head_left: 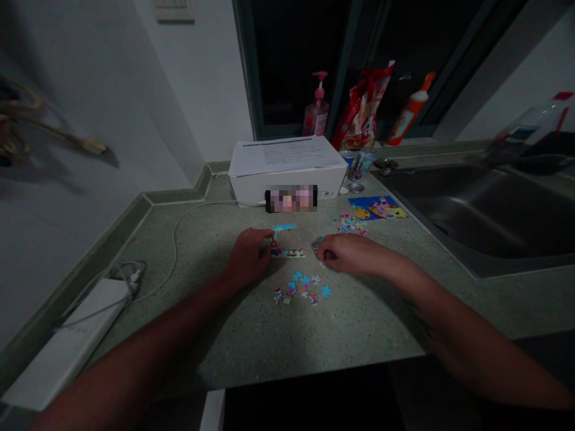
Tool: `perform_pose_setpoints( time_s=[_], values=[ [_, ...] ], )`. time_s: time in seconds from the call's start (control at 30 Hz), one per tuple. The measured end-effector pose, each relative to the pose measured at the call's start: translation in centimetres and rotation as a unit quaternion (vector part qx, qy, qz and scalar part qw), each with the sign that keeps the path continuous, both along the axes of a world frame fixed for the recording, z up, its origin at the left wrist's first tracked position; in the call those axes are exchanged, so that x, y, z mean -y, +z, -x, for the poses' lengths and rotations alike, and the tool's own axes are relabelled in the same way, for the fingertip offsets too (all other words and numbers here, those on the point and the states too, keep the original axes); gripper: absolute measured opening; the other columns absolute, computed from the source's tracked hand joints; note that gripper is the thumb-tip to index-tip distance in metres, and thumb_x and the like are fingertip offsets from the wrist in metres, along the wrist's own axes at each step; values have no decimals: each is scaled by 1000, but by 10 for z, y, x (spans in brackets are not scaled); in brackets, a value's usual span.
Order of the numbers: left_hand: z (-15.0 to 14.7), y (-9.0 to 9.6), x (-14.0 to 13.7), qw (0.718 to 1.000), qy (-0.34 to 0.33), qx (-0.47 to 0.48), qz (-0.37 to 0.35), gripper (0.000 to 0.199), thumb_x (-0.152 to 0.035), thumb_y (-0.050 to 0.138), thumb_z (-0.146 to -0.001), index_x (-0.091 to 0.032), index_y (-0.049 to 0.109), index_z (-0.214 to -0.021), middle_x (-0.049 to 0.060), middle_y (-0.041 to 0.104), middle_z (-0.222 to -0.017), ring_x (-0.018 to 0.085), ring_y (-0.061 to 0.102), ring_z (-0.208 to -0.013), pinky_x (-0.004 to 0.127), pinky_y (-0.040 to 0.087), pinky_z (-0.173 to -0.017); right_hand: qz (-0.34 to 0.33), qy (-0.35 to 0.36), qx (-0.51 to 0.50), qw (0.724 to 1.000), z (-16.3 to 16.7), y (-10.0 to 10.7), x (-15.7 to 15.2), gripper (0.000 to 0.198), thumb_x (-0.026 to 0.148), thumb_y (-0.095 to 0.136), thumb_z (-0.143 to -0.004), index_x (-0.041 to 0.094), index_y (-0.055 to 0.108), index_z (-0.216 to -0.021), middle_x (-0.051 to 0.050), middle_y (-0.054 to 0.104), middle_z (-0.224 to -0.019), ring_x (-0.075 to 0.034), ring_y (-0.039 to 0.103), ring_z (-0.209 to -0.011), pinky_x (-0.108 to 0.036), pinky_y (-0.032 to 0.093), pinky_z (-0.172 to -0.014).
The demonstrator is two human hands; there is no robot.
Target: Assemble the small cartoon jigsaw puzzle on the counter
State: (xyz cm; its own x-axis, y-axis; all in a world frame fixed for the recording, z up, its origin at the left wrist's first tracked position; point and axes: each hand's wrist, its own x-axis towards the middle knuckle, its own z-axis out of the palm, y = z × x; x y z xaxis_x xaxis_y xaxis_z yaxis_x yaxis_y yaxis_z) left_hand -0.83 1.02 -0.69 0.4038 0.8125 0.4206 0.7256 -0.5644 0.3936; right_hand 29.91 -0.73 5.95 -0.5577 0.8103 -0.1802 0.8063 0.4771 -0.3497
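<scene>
A partly joined jigsaw puzzle [290,253] lies on the counter between my hands, with a bottom strip, a left side and a light-blue strip at its top. At the left side, my left hand [248,256] has thumb and forefinger closed on a puzzle piece [273,243]. My right hand [345,254] is curled just right of the puzzle, its fingertips on a small bluish puzzle piece [318,242]; the fingers partly hide it. Several loose puzzle pieces [305,279] are scattered nearer to me, in blue, pink and white.
A heap of pieces [350,223] lies beside a colourful picture card [378,208]. Behind stands a white box [287,160] with a phone [291,199] leaning on it. The sink [449,221] is at right; a power strip [76,341] and cable lie at left.
</scene>
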Motion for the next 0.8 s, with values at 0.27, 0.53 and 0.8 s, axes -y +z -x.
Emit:
perform_pose_setpoints(
  time_s=[0.27, 0.53, 0.8],
  values=[
    [0, 0, 1, 1000, -4, 0, -3, 36, -16, 60, -94, -19, 73, -128, 12, 80, -120, 31, 74, -117, 53, 57, -113, -14, -3, 8, 1000, 0, -2, 0, 26, 5, 66, -85, 27, 78, -92, -5, 80, -93, -23, 70, -83, -35, 43, -68],
    [1, 0, 1, 1000, -6, 1, -4, 37, -17, 61, -93, -20, 73, -128, 11, 79, -120, 30, 74, -115, 51, 57, -113, -4, 1, 15, 1000, 2, 2, 0, 24, 7, 65, -87, 25, 79, -94, -7, 81, -96, -24, 70, -84, -35, 43, -70],
    [0, 0, 0, 1000, -7, 1, 0, 36, -18, 60, -93, -19, 72, -127, 12, 80, -118, 31, 73, -113, 52, 57, -112, 25, 58, -38, 997, 11, 11, 4, 21, 8, 64, -92, 22, 79, -98, -6, 81, -103, -20, 72, -88, -31, 48, -78]
  ],
)
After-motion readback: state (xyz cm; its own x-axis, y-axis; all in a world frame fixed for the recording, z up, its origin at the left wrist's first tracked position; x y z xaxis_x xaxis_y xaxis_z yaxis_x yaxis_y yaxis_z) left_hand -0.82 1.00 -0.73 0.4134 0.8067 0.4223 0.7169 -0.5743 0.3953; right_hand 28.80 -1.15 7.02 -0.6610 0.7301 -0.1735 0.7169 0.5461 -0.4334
